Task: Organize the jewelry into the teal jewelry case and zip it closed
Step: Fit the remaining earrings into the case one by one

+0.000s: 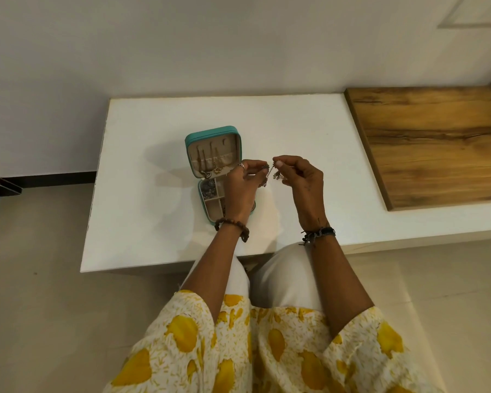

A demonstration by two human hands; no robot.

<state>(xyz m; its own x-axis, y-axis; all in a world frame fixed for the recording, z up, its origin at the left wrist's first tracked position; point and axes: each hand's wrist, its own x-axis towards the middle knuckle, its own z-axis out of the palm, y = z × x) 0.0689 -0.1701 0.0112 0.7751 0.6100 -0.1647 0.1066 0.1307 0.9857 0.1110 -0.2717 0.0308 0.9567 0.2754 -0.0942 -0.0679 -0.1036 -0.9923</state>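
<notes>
The teal jewelry case (192, 137) lies open mid-table, partly filled (necklaces hung in lid). A silver chain (272, 172) is pinched between left hand (243, 188) and right hand (302, 182); stowing and zipping remain.

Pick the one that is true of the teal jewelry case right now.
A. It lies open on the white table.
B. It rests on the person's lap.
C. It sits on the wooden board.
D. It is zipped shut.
A: the teal jewelry case lies open on the white table, lid back, necklaces hanging in the lid and the compartments exposed.
</notes>
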